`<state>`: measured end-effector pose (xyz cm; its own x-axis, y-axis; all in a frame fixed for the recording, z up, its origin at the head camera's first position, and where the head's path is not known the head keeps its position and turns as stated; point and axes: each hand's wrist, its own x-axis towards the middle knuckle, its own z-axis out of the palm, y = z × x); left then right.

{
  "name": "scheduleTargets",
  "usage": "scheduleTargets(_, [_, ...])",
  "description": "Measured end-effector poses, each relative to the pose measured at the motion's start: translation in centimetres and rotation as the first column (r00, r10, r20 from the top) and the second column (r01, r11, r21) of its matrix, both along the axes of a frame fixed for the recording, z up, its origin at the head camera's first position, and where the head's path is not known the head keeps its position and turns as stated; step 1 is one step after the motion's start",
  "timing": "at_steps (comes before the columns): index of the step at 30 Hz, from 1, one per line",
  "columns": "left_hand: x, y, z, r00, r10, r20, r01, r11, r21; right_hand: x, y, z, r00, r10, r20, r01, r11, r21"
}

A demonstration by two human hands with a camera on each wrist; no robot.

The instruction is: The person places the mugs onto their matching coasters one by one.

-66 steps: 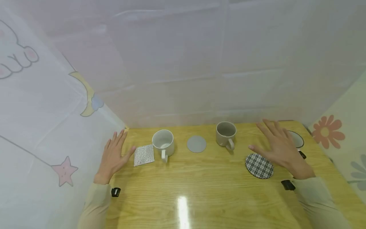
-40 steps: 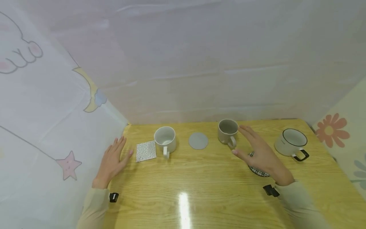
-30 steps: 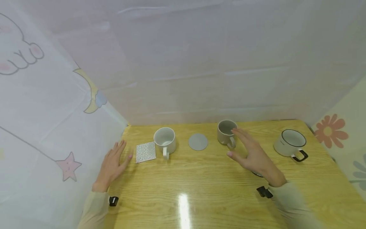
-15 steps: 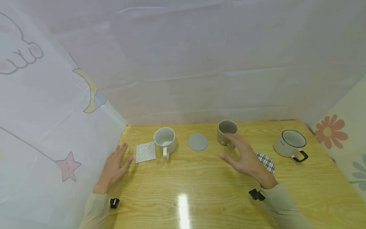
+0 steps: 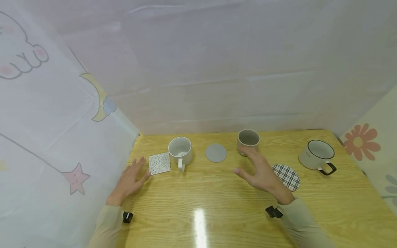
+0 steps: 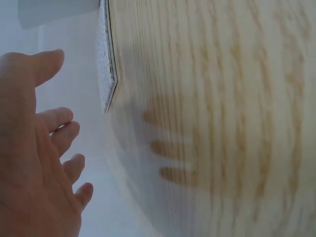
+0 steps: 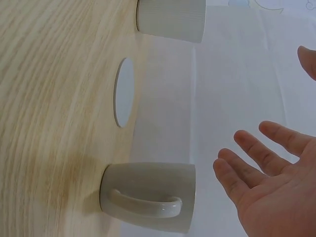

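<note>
My left hand [image 5: 131, 179], fingers extended, hovers over the table at the left, its thumb beside a square speckled coaster [image 5: 159, 163]. To the right of that coaster stands a white mug [image 5: 185, 155] with its handle facing me. My right hand [image 5: 262, 174] is held above the table with spread fingers and nothing in it. Its fingertips overlap the near side of a grey-beige mug [image 5: 249, 137] in the head view. The right wrist view shows that mug's handle [image 7: 148, 206] apart from the fingers. Between the two mugs lies a round grey coaster [image 5: 216, 153].
Under the right forearm's far side lies a round plaid coaster [image 5: 288, 177]. Further right is a white mug with a dark rim [image 5: 310, 159] and black handle. A pale sheet [image 5: 192, 69] hangs along the table's back edge, another [image 5: 40, 113] on the left.
My right hand has moved left from near the dark-rimmed mug to in front of the grey-beige mug, uncovering the plaid coaster. My left hand has shifted slightly right. The mugs stay put.
</note>
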<state>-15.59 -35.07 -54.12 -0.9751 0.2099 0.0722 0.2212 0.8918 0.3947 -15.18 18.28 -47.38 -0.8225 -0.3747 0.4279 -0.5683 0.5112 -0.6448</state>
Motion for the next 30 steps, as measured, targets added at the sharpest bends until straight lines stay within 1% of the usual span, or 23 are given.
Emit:
scheduleTargets(3, [-0.2,0.1,-0.2,1.0,-0.015,0.028,0.016,1.0,-0.016,0.0,-0.2,-0.3,1.0,0.003,0.014,-0.003,1.0,-0.009])
scheduleTargets(6, [-0.4,0.2,-0.3,0.999,-0.019,0.045,0.02,1.0,-0.023,-0.1,-0.4,-0.6,0.999,0.011,0.031,-0.011,1.0,-0.017])
scheduleTargets(11, [-0.5,0.4,-0.6,0.996,-0.018,0.087,0.02,0.999,-0.029,0.0,-0.8,-0.9,0.998,0.011,0.065,-0.011,1.0,-0.005])
scheduleTargets(16, [-0.5,0.8,-0.9,0.994,-0.026,0.102,0.028,0.999,-0.017,0.1,-1.3,-0.9,0.995,0.017,0.1,-0.016,1.0,-0.013])
scheduleTargets(21, [-0.5,1.1,-1.5,0.992,-0.043,0.119,0.043,0.999,0.01,0.0,-2.1,-1.2,0.995,0.045,0.09,-0.042,0.999,-0.032])
scheduleTargets(23, [-0.5,1.2,-1.6,0.991,-0.034,0.126,0.031,0.999,0.028,-0.1,-2.4,-1.3,0.995,0.056,0.08,-0.054,0.998,-0.037])
scheduleTargets(26, [-0.4,1.4,-1.6,0.99,0.003,0.138,-0.01,0.999,0.049,-0.1,-2.9,-1.4,0.995,0.062,0.079,-0.06,0.998,-0.036])
scheduleTargets(29, [-0.5,1.6,-1.6,0.989,0.041,0.141,-0.049,0.998,0.048,-0.2,-3.2,-1.6,0.995,0.061,0.081,-0.059,0.998,-0.025])
scheduleTargets(30, [-0.5,1.6,-1.6,0.989,0.051,0.14,-0.058,0.997,0.046,-0.2,-3.3,-1.6,0.994,0.064,0.093,-0.061,0.998,-0.027])
